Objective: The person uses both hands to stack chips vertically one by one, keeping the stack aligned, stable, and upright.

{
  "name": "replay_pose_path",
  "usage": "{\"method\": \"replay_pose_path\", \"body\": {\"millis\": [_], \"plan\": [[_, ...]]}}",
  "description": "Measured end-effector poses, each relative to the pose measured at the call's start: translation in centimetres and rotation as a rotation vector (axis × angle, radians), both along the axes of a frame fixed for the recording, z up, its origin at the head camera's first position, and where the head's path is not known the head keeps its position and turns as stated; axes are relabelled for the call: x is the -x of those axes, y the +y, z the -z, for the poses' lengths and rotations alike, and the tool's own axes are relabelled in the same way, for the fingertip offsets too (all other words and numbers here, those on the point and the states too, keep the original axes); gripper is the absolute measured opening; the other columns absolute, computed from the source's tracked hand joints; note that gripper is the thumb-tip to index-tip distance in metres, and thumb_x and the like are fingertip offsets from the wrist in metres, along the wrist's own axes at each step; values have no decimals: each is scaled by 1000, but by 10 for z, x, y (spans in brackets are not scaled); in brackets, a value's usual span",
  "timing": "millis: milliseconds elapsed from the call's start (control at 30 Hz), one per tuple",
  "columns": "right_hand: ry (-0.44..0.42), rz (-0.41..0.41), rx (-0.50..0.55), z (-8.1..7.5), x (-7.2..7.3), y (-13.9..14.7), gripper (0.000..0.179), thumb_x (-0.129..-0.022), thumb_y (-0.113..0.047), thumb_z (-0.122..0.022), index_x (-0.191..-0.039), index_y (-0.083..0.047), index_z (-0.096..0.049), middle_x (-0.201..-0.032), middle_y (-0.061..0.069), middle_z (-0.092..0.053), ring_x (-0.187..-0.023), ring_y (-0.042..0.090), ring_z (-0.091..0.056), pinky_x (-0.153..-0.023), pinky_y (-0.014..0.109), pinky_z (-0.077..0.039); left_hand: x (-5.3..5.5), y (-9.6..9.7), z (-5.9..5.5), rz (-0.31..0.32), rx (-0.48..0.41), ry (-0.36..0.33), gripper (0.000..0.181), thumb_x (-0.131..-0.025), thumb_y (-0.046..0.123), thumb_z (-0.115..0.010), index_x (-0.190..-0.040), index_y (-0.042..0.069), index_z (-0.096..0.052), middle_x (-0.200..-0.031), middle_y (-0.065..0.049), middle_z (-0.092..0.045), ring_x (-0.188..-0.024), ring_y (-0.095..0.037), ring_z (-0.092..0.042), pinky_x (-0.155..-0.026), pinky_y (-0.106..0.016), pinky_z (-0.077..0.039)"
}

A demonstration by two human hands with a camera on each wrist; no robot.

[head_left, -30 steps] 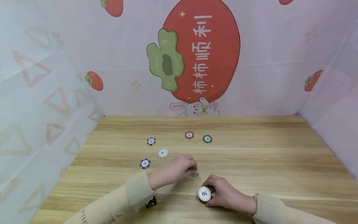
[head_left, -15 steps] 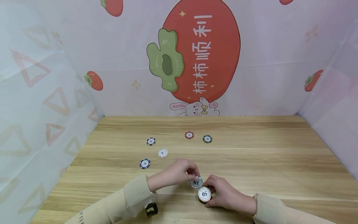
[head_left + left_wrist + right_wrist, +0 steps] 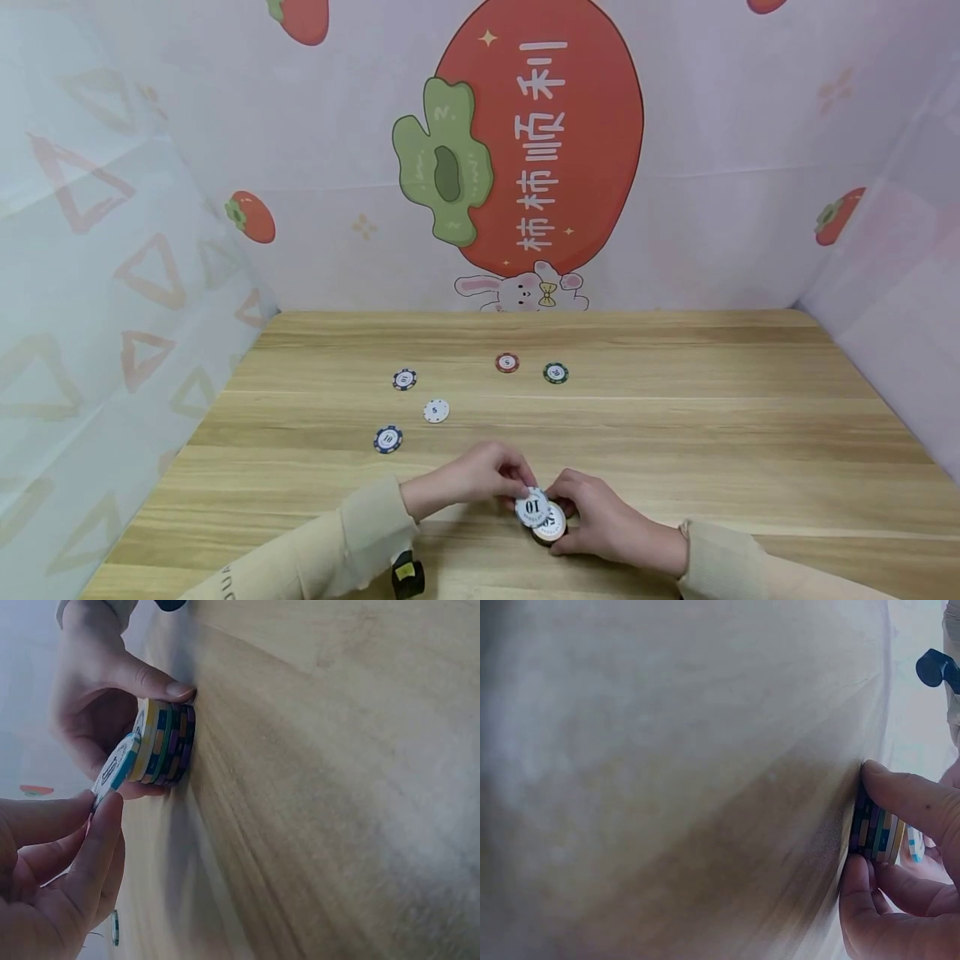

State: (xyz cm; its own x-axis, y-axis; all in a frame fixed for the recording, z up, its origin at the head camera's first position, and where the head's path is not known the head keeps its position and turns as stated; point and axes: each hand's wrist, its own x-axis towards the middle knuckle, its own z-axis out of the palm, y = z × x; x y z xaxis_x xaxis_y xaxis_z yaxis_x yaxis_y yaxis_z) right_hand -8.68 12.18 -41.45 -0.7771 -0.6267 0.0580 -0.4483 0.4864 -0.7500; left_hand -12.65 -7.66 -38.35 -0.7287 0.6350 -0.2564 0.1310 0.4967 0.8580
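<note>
My left hand [image 3: 483, 477] pinches a white poker chip [image 3: 532, 507] marked 10, with teal on its edge, between thumb and fingers. In the left wrist view that chip is tilted, its edge at the top of a short stack of poker chips [image 3: 166, 742]. A 50 chip [image 3: 555, 523], partly covered by the tilted one, tops the stack. Thumb and fingers of my right hand [image 3: 603, 518] grip the stack from its sides, low down near the table. Edges in yellow, green, blue and purple show in the right wrist view of the stack [image 3: 874, 831].
Loose chips lie farther back on the wooden table [image 3: 712, 433]: two blue 10 chips [image 3: 387, 439], a white 5 chip [image 3: 436, 411], a red chip [image 3: 507, 362] and a green chip [image 3: 556, 372]. A printed cloth wall [image 3: 322, 208] rises behind the table.
My left hand has brought the 10 chip rightward and nearer, turning its face up, from the bare table to over the stack. My right hand and the stack have stayed put.
</note>
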Motion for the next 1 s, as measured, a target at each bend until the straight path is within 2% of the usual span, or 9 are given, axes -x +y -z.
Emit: {"method": "replay_pose_path", "body": {"millis": [100, 367, 600, 1000], "plan": [[-9, 0, 3, 1, 0, 0, 41, -60, -12, -83, -95, -8, -62, -86, -9, -50, -76, -1, -50, -66, 18, -46, -3, 1, 2, -33, -15, -39, 3, -78, -5, -64, -81, -4, -65, -68, -7, -63, -55, -8, -54, -52, -21, -48], [-14, -3, 5, 0, 0, 0, 40, -60, -13, -83, -94, -9, -62, -85, -9, -50, -76, 0, -50, -66, 19, -46, -7, 5, 6, -79, -36, -76, 7, -77, -5, -66, -83, -9, -64, -67, -7, -62, -56, -8, -55, -54, -23, -50], [2, -10, -6, 0, 0, 0, 40, -61, -14, -83, -94, -9, -63, -86, -10, -50, -76, 0, -49, -67, 19, -46, -9, 9, 8, -105, -24, -83, 4, -77, -5, -67, -80, -5, -65, -66, -4, -61, -56, -8, -55, -54, -22, -50], [8, -8, -5, -1, -1, -1, 40, -60, -12, -83, -95, -8, -63, -87, -9, -51, -77, 0, -50, -68, 19, -47, -12, 12, 9, -128, -24, -56, 4, -75, -5, -68, -78, -5, -65, -65, -4, -62, -55, -7, -55, -52, -20, -49]]}}
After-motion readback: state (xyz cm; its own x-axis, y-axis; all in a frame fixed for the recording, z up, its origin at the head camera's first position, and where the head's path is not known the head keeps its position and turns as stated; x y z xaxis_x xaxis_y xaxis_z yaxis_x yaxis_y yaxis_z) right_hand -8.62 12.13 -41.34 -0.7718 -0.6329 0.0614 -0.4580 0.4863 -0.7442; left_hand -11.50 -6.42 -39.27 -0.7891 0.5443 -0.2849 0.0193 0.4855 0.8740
